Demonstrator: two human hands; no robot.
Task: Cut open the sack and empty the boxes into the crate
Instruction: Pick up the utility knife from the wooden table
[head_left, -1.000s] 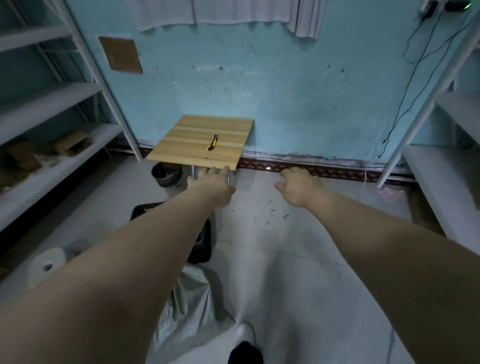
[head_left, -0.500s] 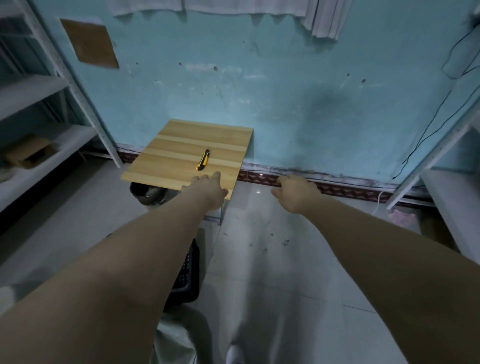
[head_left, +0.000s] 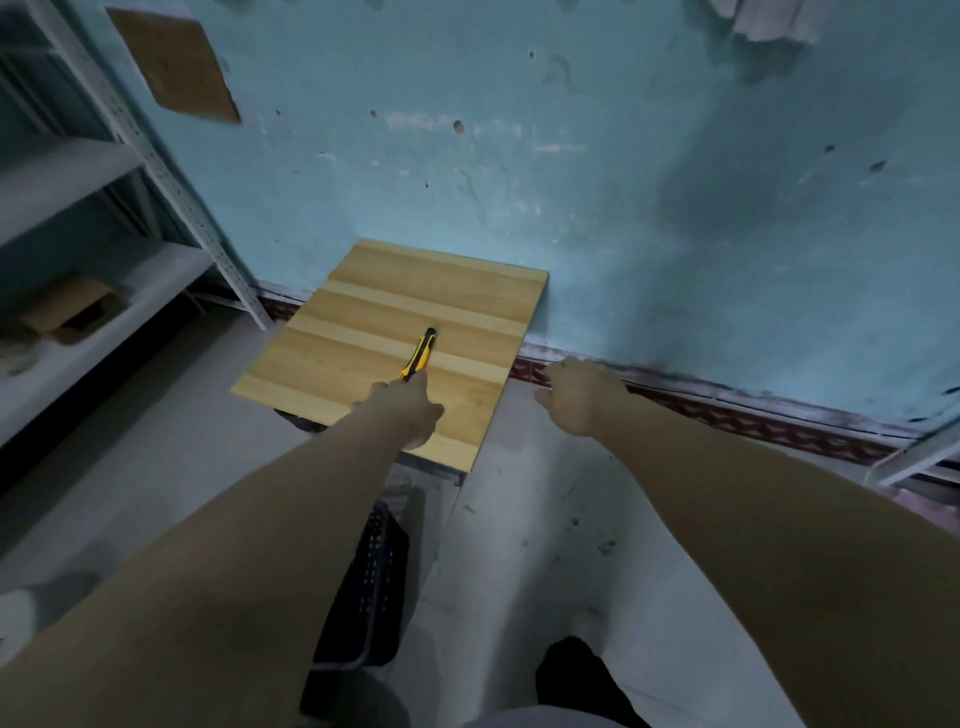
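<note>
One knife (head_left: 422, 352), yellow and black, lies near the middle of one small wooden table (head_left: 358, 317), its length pointing from the person toward the wall. Two hands are out. The left hand (head_left: 408, 410) is over the table's near edge with its fingertips at the knife's near end; whether they grip it I cannot tell. The right hand (head_left: 582, 395) hangs in the air off the table's right side, fingers loosely curled and holding nothing.

One black crate (head_left: 374, 571) with a perforated wall stands on the floor just in front of the table, partly hidden under the left forearm.

The tabletop is pale striped wood, set against a scuffed turquoise wall (head_left: 623, 182). The floor (head_left: 519, 519) is grey and speckled with dirt. One metal shelf rack (head_left: 104, 171) stands at the left, with one cardboard box (head_left: 67, 312) on a lower shelf.
</note>
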